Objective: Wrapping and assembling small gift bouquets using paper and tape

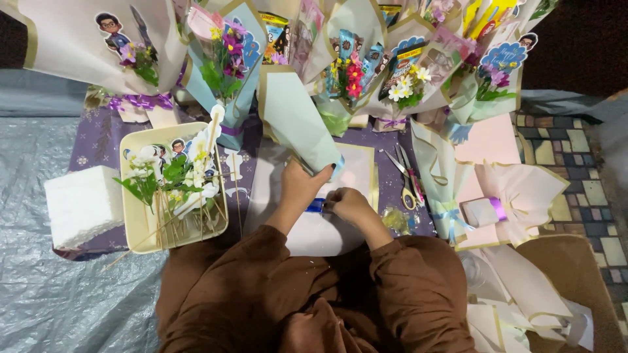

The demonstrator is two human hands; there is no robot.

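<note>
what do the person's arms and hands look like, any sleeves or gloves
Both arms are covered by loose, long brown sleeves of soft, creased cloth, bunched and pushed up on the forearms. The left hand and right hand are bare: no gloves. No rings, watch or bracelets can be made out at this size.

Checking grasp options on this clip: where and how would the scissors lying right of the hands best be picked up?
Probably by the looped handles. The scissors lie flat on the purple cloth, blades pointing away toward the bouquets, handles at the near end. The right hand is closest, so come from the near side and slip fingers into the loops, clear of the blades.
</note>
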